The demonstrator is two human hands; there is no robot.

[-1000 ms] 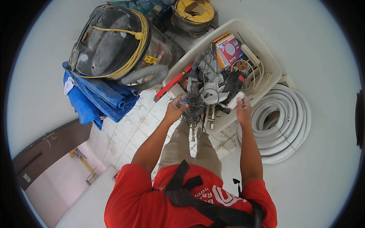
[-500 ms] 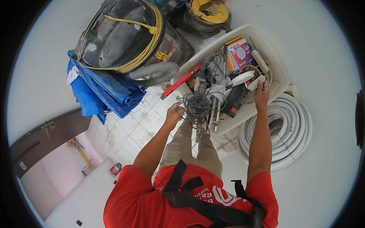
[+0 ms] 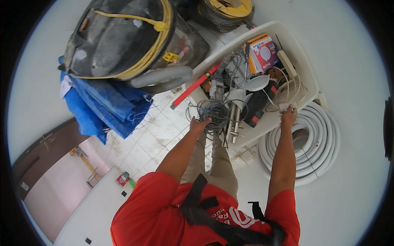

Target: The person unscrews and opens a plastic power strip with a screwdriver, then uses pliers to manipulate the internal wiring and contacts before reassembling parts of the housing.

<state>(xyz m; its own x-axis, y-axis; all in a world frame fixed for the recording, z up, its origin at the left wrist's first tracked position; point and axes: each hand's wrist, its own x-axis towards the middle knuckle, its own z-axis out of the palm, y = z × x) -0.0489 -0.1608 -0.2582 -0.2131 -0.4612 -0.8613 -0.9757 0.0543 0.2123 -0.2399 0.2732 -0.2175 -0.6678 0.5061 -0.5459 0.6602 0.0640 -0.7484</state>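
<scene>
My left hand (image 3: 200, 124) grips the near left edge of a coil of dark wire (image 3: 215, 116), whose loose loops hang at the corner of the white plastic bin (image 3: 303, 53). In my right hand (image 3: 289, 116), over the bin's right rim, is a small white box (image 3: 286, 107) pinched by the fingers. A thin white cord runs from it toward a round white light panel (image 3: 257, 83) lying in the bin. Next to that panel lies a black tool case (image 3: 257, 107) with red ends. Metal tubes (image 3: 234, 123) stick out near the wire coil.
A red spirit level (image 3: 193, 87) leans over the bin's left side. Cartons (image 3: 262, 55) fill its far end. A large vacuum cleaner (image 3: 119, 37) with yellow cord and a blue tarp (image 3: 111, 102) stand left. White hose (image 3: 318, 143) lies coiled at right; a yellow-rimmed reel (image 3: 230, 8) sits behind.
My right hand has drawn the small white box toward me and to the right, away from the light panel. My left hand has shifted right along the wire coil. The view has tilted slightly.
</scene>
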